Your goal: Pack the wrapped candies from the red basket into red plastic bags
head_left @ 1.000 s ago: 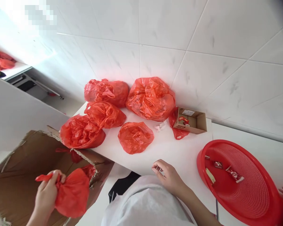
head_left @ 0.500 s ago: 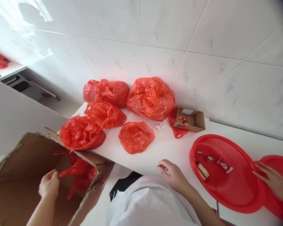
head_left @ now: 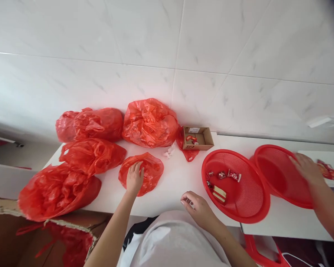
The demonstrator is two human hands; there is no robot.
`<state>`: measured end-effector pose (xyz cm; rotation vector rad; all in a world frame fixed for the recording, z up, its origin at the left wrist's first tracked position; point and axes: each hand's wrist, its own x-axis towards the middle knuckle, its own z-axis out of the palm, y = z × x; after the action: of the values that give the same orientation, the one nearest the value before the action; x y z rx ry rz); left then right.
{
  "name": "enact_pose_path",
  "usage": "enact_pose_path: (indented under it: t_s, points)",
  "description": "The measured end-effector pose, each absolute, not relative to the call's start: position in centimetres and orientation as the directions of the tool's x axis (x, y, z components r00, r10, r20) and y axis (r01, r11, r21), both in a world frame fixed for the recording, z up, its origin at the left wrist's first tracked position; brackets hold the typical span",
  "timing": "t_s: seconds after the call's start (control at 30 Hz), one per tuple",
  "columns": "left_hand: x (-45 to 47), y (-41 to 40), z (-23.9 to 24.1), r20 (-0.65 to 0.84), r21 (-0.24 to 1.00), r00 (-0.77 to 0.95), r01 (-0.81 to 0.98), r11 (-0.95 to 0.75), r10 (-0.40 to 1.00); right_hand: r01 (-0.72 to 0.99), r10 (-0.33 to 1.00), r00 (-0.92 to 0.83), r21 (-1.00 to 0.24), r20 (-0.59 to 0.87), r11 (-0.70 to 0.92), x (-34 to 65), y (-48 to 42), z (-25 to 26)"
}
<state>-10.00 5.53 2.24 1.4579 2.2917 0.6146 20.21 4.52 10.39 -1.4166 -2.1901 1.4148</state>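
My left hand [head_left: 135, 178] is over a small red plastic bag [head_left: 153, 178] that lies opened out on the white table. Its fingers are extended, touching or just above the film, and nothing shows in them. Near the table's front edge, my right hand [head_left: 197, 209] hovers with loosely curled fingers and no visible object in them. To its right stands a red mesh basket [head_left: 250, 185] holding several small wrapped snacks [head_left: 233, 175] and a yellow-and-red packet [head_left: 219, 193].
Bulging red bags [head_left: 150, 124] stand along the wall and at the left. A small cardboard box [head_left: 204, 140] holds red packets. At lower left is a large carton [head_left: 5, 237] with red bags inside. A co-worker's hand [head_left: 308, 168] touches a second red basket [head_left: 272, 174].
My left hand has moved from the large carton up and right to the small red bag. My right hand stays curled near the table edge. The view has shifted right.
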Motion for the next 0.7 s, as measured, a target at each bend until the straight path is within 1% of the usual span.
enact_pose_path:
  t_s: [0.13, 0.23, 0.4, 0.47, 0.57, 0.63, 0.7]
  points:
    - [-8.8, 6.7, 1.1, -0.307, 0.458, -0.305, 0.783, 0.421, 0.902, 0.621, 0.832, -0.463, -0.782, -0.307, 0.057, 22.2, 4.6, 10.0]
    - [-7.7, 5.0, 0.5, -0.402, 0.427, -0.260, 0.795, 0.431, 0.878, 0.627, 0.849, -0.432, -0.778, -0.302, 0.043, 23.2, 4.5, 9.4]
    - [-6.6, 3.7, -0.3, -0.365, 0.422, -0.351, 0.763, 0.489, 0.862, 0.614, 0.834, -0.467, -0.787, -0.293, 0.067, 23.0, 5.0, 9.1]
    - [-6.6, 4.1, -0.7, -0.382, 0.437, -0.365, 0.738, 0.515, 0.849, 0.616, 0.820, -0.491, -0.783, -0.296, 0.086, 22.4, 5.6, 9.0]
    - [-6.5, 4.8, -0.8, -0.423, 0.491, -0.348, 0.688, 0.535, 0.836, 0.617, 0.779, -0.533, -0.782, -0.330, 0.091, 21.1, 6.6, 8.1]
    - [-6.5, 5.3, -0.4, -0.415, 0.543, -0.360, 0.639, 0.545, 0.835, 0.602, 0.715, -0.597, -0.792, -0.365, 0.098, 19.8, 7.1, 6.8]
    - [-6.6, 5.8, 0.5, -0.394, 0.611, -0.393, 0.564, 0.556, 0.831, 0.556, 0.591, -0.698, -0.826, -0.403, 0.093, 18.3, 7.5, 5.1]
